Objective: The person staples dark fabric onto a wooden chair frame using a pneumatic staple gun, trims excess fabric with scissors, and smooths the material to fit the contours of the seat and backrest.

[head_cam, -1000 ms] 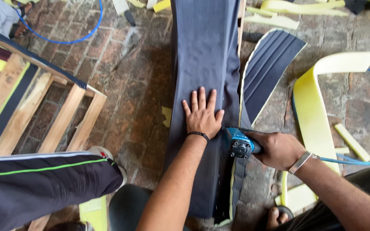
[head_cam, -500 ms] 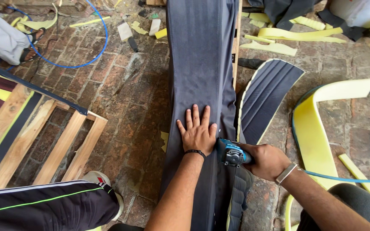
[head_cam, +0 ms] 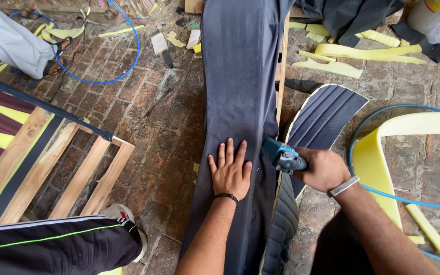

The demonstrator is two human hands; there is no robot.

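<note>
The left hand (head_cam: pixel 230 172) lies flat, fingers spread, on the dark grey fabric (head_cam: pixel 240 76) stretched along the brick floor (head_cam: pixel 154 112). Just beside it, the right hand (head_cam: pixel 324 169) is clenched around a blue pneumatic stapler (head_cam: pixel 281 155) at the fabric's right edge. Beyond, yellow foam offcuts (head_cam: pixel 352 56) lie scattered.

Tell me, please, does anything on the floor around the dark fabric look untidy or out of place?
Yes. Yellow foam offcuts lie scattered over the brick floor, and a blue hose loops loosely across it. The left hand presses the dark fabric flat.
</note>
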